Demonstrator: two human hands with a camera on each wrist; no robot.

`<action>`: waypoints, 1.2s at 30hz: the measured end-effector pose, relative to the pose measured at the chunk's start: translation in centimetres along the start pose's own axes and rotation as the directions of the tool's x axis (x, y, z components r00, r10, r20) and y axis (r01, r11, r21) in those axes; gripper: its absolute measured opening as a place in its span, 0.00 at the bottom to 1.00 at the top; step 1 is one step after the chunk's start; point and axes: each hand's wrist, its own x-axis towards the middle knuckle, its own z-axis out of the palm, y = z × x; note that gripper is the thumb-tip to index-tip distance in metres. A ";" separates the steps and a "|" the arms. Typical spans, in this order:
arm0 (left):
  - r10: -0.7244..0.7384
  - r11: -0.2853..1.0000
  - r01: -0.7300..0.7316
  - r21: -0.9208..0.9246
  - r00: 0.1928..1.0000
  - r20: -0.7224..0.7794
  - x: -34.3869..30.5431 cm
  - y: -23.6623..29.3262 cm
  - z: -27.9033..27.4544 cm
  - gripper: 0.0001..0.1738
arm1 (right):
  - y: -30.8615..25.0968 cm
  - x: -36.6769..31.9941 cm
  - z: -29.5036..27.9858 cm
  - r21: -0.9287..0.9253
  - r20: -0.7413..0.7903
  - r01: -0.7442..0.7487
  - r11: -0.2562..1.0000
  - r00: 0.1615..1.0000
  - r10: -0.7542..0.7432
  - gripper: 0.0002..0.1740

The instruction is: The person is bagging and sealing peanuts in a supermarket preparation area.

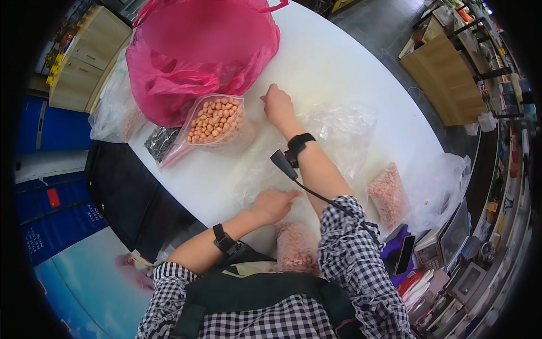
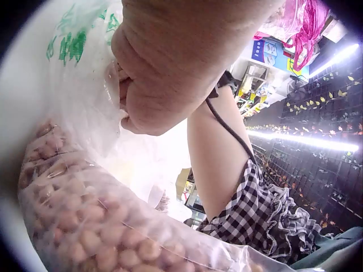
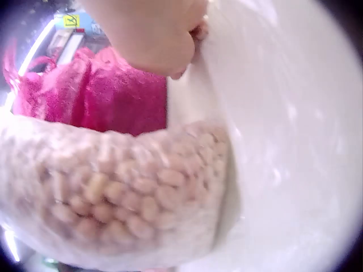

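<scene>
A large thin clear plastic bag (image 1: 339, 127) lies spread over the white table, green print (image 2: 72, 46) showing on plastic in the left wrist view. My left hand (image 1: 273, 207) (image 2: 176, 62) grips this plastic with curled fingers, just above a filled bag of peanuts (image 1: 296, 246) (image 2: 108, 226) at the table's near edge. Farther out, my right hand (image 1: 279, 106) (image 3: 150, 34) pinches the plastic at its far side, fingers curled. Left of it stands an open-topped clear bag of peanuts (image 1: 217, 121) (image 3: 130, 192).
A big pink bag (image 1: 203, 73) (image 3: 122, 99) stands at the far left, with a small dark-filled packet (image 1: 160, 142) beside it. To the right lie another filled pink-toned bag (image 1: 387, 195) and crumpled clear plastic (image 1: 440, 195). A phone (image 1: 404, 254) and a scale (image 1: 430, 252) are at the lower right.
</scene>
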 end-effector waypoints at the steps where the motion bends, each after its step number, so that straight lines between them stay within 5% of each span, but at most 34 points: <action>1: 0.003 1.000 -0.003 -0.001 1.000 0.004 -0.3 -0.3 0.0 0.25 | -0.4 -0.7 -1.3 0.167 0.027 -0.002 0.986 1.000 -0.002 0.08; 2: 0.014 1.000 -0.014 0.012 0.999 -0.029 -0.4 -0.6 0.0 0.25 | -0.3 -1.6 -2.9 0.161 0.028 -0.010 0.987 1.000 0.005 0.08; 3: 0.028 0.999 -0.027 0.020 0.998 -0.063 -0.4 -0.8 0.1 0.26 | -1.7 -3.0 -7.0 0.617 0.207 -0.215 0.757 0.972 0.108 0.07; 4: 0.036 0.999 -0.035 0.013 0.997 -0.063 -0.5 -0.8 -0.2 0.26 | -2.7 -4.5 -10.8 0.860 0.399 -0.410 0.305 0.911 0.101 0.07; 6: 0.018 0.999 -0.020 -0.045 0.999 -0.044 -1.1 -0.4 -1.1 0.26 | -2.5 -8.6 -16.4 0.908 0.371 -0.372 0.190 0.928 0.043 0.08; 10: -0.008 0.997 0.006 -0.083 1.000 -0.022 -1.3 1.3 -3.4 0.27 | -1.1 -17.6 -24.9 0.791 0.513 -0.473 0.389 0.858 0.000 0.06; 12: -0.089 0.975 0.058 -0.215 0.986 -0.138 -0.5 1.8 -4.4 0.24 | -2.5 -21.4 -28.5 0.641 0.669 -0.570 0.514 0.743 -0.010 0.07; 16: -0.115 0.974 0.046 -0.223 0.945 -0.307 1.8 2.9 -6.3 0.18 | -6.0 -26.9 -30.6 0.631 0.606 -0.194 0.751 0.727 -0.321 0.13; 18: 0.043 0.998 -0.065 -0.028 0.876 -0.481 3.2 3.7 -7.6 0.15 | -7.4 -28.8 -30.3 0.590 0.671 -0.243 0.770 0.678 -0.300 0.14; 20: 0.152 0.987 -0.100 0.126 0.834 -0.531 5.7 2.7 -7.8 0.15 | -7.9 -30.3 -28.9 0.502 0.655 0.018 0.865 0.644 -0.394 0.21; 22: 0.266 0.953 -0.125 0.277 0.781 -0.565 7.4 2.8 -8.3 0.16 | -8.4 -31.0 -28.1 0.486 0.651 0.052 0.873 0.645 -0.401 0.21; 27: 0.057 0.950 0.116 0.289 0.848 -0.527 9.1 4.5 -9.9 0.22 | -8.6 -31.4 -28.5 0.366 0.648 0.220 0.905 0.638 -0.417 0.17; 31: 0.092 0.934 0.120 0.336 0.830 -0.550 10.9 1.2 -9.0 0.22 | -8.5 -31.6 -28.4 0.309 0.665 0.260 0.915 0.628 -0.404 0.17; 36: -0.183 0.980 0.197 -0.034 0.815 -0.550 10.1 1.6 -10.2 0.13 | -8.2 -31.6 -28.8 0.297 0.701 0.226 0.928 0.608 -0.373 0.22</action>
